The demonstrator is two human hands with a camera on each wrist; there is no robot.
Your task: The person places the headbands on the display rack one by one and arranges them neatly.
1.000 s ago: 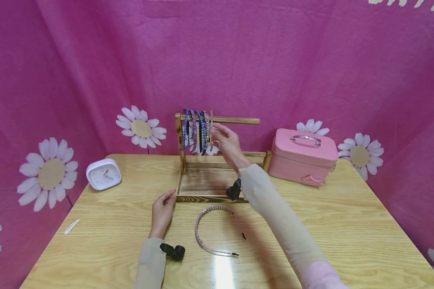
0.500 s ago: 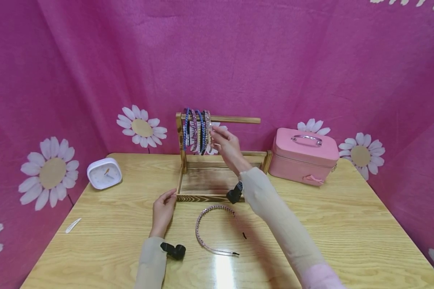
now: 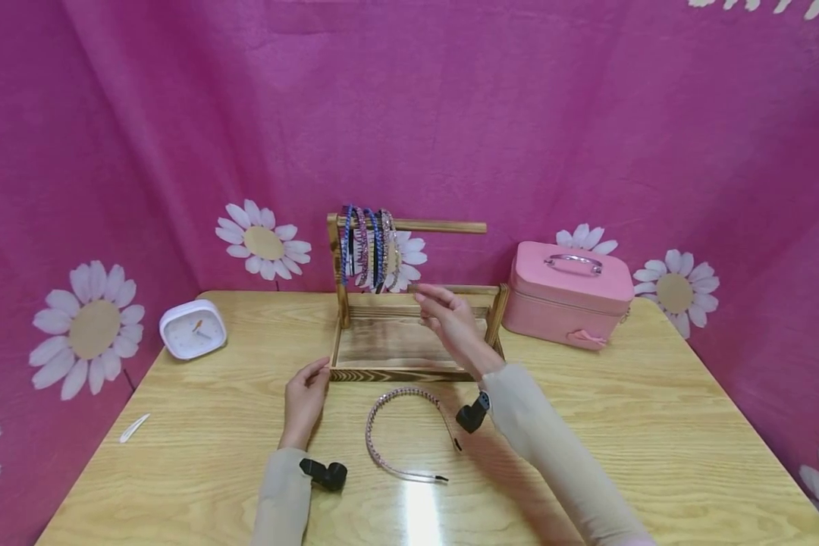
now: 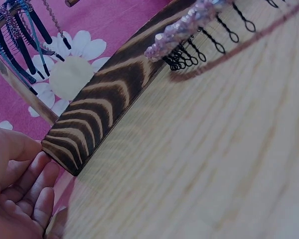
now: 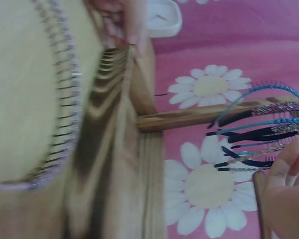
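Observation:
A wooden headband stand has a horizontal bar, and several beaded headbands in blue, pink and silvery tones hang at its left end. My left hand pinches the front left corner of the base; the left wrist view shows thumb and fingertips at that corner. Above the tray part of the stand, my right hand is in the air, its fingers loosely bent with nothing in them. A pink beaded headband with black-tipped ends lies on the table in front of the stand.
To the right of the stand sits a pink case with a metal handle. A white clock stands at the back left, and a white hair clip lies near the table's left edge. Behind everything hangs a magenta flowered cloth.
My right hand has left the hanging headbands and come down and toward me, over the tray. The outermost headband now hangs free on the bar. My left hand stays at the corner.

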